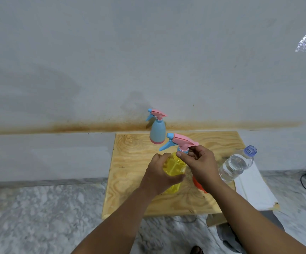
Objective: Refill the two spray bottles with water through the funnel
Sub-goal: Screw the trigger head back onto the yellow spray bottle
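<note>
Right hand (199, 166) pinches the collar under the pink-and-blue trigger head (180, 142) of the yellow spray bottle (174, 168), fingers curled. Left hand (160, 176) wraps the yellow body, at board centre. Orange funnel (198, 184) at 4 o'clock, mostly hidden behind the right wrist. Open water bottle (236, 165) at 3 o'clock. Blue spray bottle (157, 132) at 12 o'clock, back edge of plywood board (130, 180).

Far spray bottle (157, 130) behind near spray bottle (174, 167) — water bottle (235, 165) right.
</note>
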